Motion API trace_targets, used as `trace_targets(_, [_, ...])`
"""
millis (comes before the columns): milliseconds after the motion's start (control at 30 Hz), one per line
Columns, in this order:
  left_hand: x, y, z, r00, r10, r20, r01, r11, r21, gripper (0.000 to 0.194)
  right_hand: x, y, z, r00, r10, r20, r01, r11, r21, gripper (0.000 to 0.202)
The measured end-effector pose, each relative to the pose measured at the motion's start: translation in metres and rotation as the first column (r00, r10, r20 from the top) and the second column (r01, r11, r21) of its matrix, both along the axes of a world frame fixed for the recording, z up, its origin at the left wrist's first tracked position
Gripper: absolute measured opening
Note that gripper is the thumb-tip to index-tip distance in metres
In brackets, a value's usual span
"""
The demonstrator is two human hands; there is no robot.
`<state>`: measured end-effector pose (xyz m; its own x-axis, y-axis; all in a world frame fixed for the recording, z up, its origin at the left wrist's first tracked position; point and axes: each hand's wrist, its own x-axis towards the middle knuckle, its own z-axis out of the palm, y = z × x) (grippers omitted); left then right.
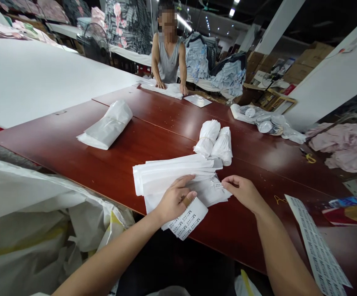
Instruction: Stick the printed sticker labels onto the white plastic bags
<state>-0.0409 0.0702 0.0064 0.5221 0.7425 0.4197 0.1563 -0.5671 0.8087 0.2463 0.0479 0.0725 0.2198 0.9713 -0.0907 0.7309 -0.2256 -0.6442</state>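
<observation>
Sticker (218, 186), pinched by right grip (243, 193), may be skewed if twelve-o'clock bags (162, 177) slip; label sheet (189, 221) is held by left grip (175, 200).

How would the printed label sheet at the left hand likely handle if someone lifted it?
The label sheet would probably flex rather than stay flat, since it bows in a curve beside the thumb of the left hand. It is likely light for its size, as its edge looks paper-thin.
</observation>
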Motion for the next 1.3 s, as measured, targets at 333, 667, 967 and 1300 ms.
trace_targets(333, [0.001, 0.001, -0.005, 0.998, -0.016, 0.056, 0.015, 1.000, 0.012, 0.040, -0.023, -0.024, -0.024, 0.929, 0.017, 0.370, -0.026, 1.000, 0.018, 0.031])
trace_targets(667, [0.002, -0.001, -0.003, 0.999, -0.031, 0.033, 0.027, 0.996, 0.090, 0.038, -0.030, -0.012, -0.027, 0.761, 0.229, 0.607, -0.391, 0.908, 0.148, 0.021])
trace_targets(967, [0.002, 0.001, -0.005, 1.000, -0.028, -0.008, 0.029, 0.978, 0.205, 0.031, -0.032, -0.013, -0.046, 0.854, 0.184, 0.486, -0.312, 0.930, 0.195, 0.013])
trace_targets(1300, [0.017, -0.043, -0.029, 0.941, -0.024, -0.338, 0.227, 0.785, 0.577, 0.039, -0.067, 0.005, -0.017, 0.375, 0.411, 0.831, -0.764, 0.645, 0.026, 0.014])
